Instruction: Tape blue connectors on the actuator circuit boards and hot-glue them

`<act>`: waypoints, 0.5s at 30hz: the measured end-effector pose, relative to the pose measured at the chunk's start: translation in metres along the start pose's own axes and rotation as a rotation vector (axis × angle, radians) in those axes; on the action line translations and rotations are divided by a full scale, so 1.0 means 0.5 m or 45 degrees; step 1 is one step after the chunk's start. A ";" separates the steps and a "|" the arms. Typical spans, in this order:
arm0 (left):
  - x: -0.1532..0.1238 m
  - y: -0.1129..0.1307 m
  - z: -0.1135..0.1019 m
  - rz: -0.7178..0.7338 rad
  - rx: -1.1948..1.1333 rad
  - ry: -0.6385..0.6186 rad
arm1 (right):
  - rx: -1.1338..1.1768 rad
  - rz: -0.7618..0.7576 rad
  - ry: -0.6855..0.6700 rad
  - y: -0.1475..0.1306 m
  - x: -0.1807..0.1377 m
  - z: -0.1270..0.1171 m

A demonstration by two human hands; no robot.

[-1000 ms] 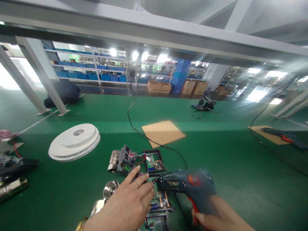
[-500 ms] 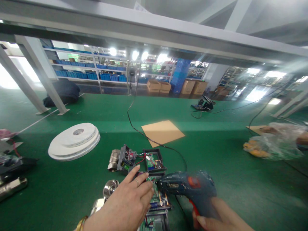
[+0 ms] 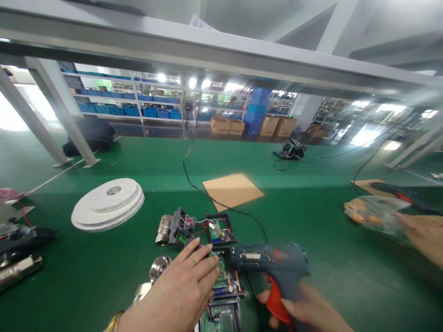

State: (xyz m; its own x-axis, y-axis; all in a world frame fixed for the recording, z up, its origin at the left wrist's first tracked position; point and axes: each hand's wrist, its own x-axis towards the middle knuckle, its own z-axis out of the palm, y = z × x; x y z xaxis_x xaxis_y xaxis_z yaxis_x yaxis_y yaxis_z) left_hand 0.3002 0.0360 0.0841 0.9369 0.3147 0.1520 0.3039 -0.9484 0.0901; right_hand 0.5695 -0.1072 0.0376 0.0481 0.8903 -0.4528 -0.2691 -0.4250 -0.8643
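Pressure from the left hand point(image 3: 180, 290), spread flat with its fingers loose on the circuit board point(image 3: 228, 286) at the near edge of the table point(image 3: 311, 216), should be even, so that the board does not slide under the nozzle. The right hand point(image 3: 308, 311) is wrapped around the glue gun point(image 3: 273, 265), a finger on its orange trigger. A gentle squeeze seems wise, with the nozzle just off the components and fingertips clear of it. Beyond lie an opened valve unit point(image 3: 180, 228), a black cord point(image 3: 194, 184), a cardboard sheet point(image 3: 232, 190) and, far right, another person's hand point(image 3: 424, 235) by a plastic bag point(image 3: 372, 212).
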 end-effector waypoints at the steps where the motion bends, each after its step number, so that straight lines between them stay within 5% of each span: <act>1: -0.002 0.001 -0.002 -0.010 -0.009 0.002 | 0.050 0.001 -0.026 0.006 0.005 -0.003; 11: -0.009 0.013 -0.004 -0.067 0.003 0.021 | 0.666 -0.046 -0.118 -0.021 -0.009 0.029; 15: -0.019 0.019 -0.010 -0.044 0.061 0.020 | 0.647 -0.116 -0.022 -0.048 -0.026 0.033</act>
State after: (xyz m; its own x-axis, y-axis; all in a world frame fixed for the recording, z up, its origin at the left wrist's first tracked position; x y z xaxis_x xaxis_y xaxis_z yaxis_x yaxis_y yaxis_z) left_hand 0.2931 0.0243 0.0884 0.9232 0.3472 0.1648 0.3440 -0.9377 0.0485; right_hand 0.5595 -0.1060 0.0681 0.0782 0.9245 -0.3732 -0.6982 -0.2164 -0.6824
